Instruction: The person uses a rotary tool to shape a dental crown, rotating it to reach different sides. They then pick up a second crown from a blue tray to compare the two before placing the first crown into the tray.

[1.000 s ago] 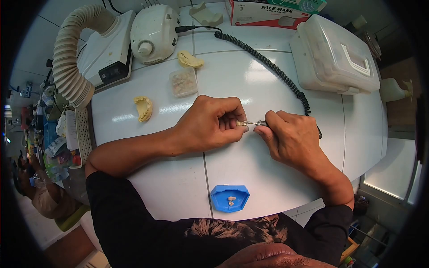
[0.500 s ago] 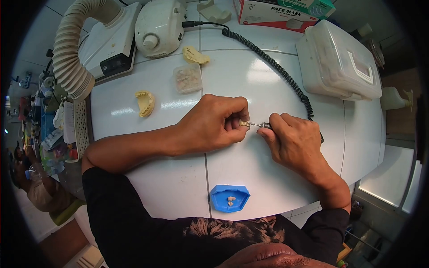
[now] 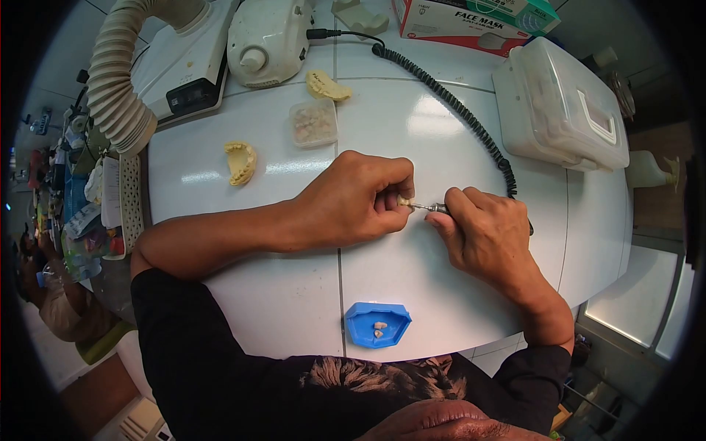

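A white tiled table [image 3: 448, 309] is filling most of the view. Between ten and eleven o'clock, a white machine with a ribbed hose [image 3: 121, 73] is standing on it. At two o'clock, a clear-lidded storage box [image 3: 559, 110] is standing closed, pale contents showing dimly through its wall. At nine o'clock, a perforated white basket [image 3: 133, 198] is holding papers among clutter too jumbled to name. At eleven o'clock, a white control unit [image 3: 268, 44] is sending a coiled black cord [image 3: 460, 106] towards the right hand. A face-mask carton [image 3: 460, 26] is standing at one o'clock, its inside hidden.

At three o'clock, the right hand [image 3: 482, 228] is closing firmly round a rotary handpiece. Near the centre, the left hand [image 3: 353, 202] is pinching a small tooth-coloured piece between thumb and fingers.

At six o'clock, an open blue tray [image 3: 357, 323] is holding two small tooth-coloured bits [image 3: 379, 325], lying close together. At eleven o'clock, a small clear square container [image 3: 316, 142] is holding many small pale pieces; one yellowish dental cast [image 3: 327, 87] is lying just beyond it, and another dental cast [image 3: 240, 163] is lying at ten o'clock.

The rotary handpiece [image 3: 439, 209] is pointing its thin bur [image 3: 421, 206] at nine o'clock, reaching to the small tooth-coloured piece [image 3: 404, 200] at the left fingertips; exact contact is too small to tell.
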The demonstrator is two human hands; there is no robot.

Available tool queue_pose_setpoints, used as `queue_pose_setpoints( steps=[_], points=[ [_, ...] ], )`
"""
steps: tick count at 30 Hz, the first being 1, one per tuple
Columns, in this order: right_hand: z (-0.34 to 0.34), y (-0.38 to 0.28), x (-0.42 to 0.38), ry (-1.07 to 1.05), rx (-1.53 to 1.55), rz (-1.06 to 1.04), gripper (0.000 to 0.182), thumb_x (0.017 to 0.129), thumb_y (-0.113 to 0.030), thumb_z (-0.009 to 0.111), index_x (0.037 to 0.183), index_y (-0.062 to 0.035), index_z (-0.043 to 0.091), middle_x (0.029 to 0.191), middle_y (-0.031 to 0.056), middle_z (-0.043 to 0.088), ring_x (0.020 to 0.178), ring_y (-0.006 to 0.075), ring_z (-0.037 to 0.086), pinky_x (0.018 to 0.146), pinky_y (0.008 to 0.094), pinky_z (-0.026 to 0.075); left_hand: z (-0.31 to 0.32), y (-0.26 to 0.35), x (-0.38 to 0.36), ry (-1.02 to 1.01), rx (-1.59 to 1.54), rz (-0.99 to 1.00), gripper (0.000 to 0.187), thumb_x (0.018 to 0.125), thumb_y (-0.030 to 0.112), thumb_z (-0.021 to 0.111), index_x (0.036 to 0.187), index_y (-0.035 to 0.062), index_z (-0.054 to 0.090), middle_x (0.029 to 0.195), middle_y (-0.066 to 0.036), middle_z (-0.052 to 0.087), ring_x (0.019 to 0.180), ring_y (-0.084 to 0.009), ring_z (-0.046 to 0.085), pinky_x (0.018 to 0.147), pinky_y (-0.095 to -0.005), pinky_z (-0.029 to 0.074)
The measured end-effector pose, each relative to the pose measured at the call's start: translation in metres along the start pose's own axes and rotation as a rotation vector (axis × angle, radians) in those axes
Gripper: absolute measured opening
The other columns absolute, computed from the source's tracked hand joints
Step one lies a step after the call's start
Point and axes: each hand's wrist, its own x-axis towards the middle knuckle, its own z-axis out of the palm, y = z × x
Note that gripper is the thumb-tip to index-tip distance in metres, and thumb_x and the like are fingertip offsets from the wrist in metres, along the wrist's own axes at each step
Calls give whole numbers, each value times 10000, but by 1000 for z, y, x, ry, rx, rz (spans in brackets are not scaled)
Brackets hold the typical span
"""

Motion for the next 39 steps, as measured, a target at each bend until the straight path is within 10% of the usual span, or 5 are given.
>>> queue_pose_setpoints(
  steps=[39],
  points=[
    [-9,0,0,-67,5,41,419,1012,-378,817,824,-92,577,658,56,540,490,284,573,472,404,439,-2,-4,-3,30,-17,65,199,907,41,858,1083,18,769,902,-73,760,688,-122,680,611,-291,550]
  ],
)
